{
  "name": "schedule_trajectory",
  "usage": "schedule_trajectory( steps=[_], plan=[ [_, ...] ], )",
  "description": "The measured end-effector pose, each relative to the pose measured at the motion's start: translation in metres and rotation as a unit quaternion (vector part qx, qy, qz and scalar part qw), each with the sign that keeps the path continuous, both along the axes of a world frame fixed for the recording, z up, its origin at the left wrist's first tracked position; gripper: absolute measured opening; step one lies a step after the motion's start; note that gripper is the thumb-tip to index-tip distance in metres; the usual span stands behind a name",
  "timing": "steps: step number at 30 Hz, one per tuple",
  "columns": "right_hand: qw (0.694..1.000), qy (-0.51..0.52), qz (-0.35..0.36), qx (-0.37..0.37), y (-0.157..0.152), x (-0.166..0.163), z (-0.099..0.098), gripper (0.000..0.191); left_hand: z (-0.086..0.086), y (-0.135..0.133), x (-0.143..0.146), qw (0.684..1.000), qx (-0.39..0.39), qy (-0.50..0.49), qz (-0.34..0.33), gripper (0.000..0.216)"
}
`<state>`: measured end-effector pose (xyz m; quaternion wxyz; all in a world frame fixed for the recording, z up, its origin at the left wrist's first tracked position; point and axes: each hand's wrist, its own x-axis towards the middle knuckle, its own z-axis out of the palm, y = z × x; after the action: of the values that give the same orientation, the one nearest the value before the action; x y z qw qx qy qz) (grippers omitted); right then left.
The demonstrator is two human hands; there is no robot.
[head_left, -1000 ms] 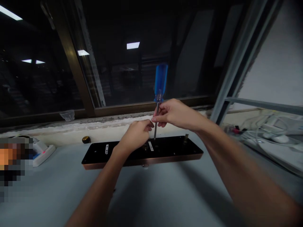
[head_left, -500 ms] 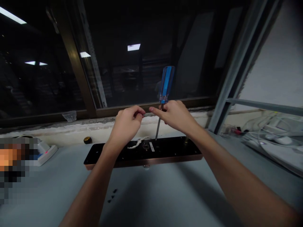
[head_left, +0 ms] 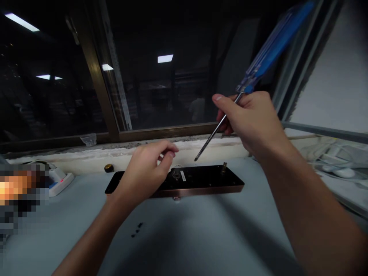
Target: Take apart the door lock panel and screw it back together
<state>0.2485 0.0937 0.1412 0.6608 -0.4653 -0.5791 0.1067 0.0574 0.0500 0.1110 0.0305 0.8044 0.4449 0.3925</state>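
My right hand (head_left: 253,119) is closed around the shaft of a screwdriver (head_left: 274,46) with a clear-and-blue handle. The handle leans up to the right, and the tip points down left, above and apart from a long black panel with copper-coloured sides (head_left: 201,189). This panel lies flat on the table, with a white label, a round fitting and a brass-coloured post (head_left: 224,168) on top. Over its left part hangs my left hand (head_left: 149,166), thumb and fingers curled together in a pinch. Whatever those fingers hold, if anything, is too small to make out.
Several small dark screws (head_left: 137,230) lie on the blue-grey table (head_left: 178,237) in front of the panel. A brass-and-black knob (head_left: 109,168) stands by the wall. At left is a white power strip (head_left: 61,184); at right, tangled cables (head_left: 335,161). A clear plastic cup (head_left: 89,140) sits on the sill.
My right hand has risen to the right, lifting the screwdriver off the panel and tilting its handle right. My left hand has moved slightly down, its fingers still pinched.
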Motion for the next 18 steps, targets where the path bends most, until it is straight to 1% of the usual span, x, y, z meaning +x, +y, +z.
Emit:
schedule_trajectory(
  steps=[2,4,7,10,12,14,16,18],
  plan=[
    [0.999,0.016,0.044,-0.018,0.0,-0.004,0.0,0.038,-0.013,0.0,-0.007,0.998,-0.058,-0.029,0.002,0.015],
    [0.996,0.029,0.079,-0.033,0.0,-0.007,-0.001,0.04,-0.025,0.005,-0.01,0.986,-0.139,-0.091,-0.025,0.017],
    [0.992,0.039,0.11,-0.049,0.002,-0.01,-0.004,0.042,-0.038,0.012,-0.004,0.948,-0.26,-0.157,-0.094,0.029],
    [0.989,0.044,0.128,-0.053,0.003,-0.012,-0.006,0.043,-0.044,0.015,0.01,0.913,-0.332,-0.194,-0.139,0.033],
    [0.989,0.042,0.132,-0.055,0.004,-0.012,-0.007,0.043,-0.046,0.016,0.017,0.902,-0.346,-0.205,-0.153,0.029],
    [0.99,0.033,0.127,-0.056,0.005,-0.012,-0.007,0.043,-0.046,0.017,0.019,0.911,-0.331,-0.194,-0.151,0.024],
    [0.992,0.016,0.115,-0.046,0.007,-0.01,-0.007,0.042,-0.044,0.018,0.015,0.943,-0.278,-0.142,-0.119,0.02],
    [0.996,0.0,0.088,-0.026,0.009,-0.006,-0.007,0.041,-0.044,0.016,0.007,0.977,-0.199,-0.051,-0.061,0.018]
  ],
)
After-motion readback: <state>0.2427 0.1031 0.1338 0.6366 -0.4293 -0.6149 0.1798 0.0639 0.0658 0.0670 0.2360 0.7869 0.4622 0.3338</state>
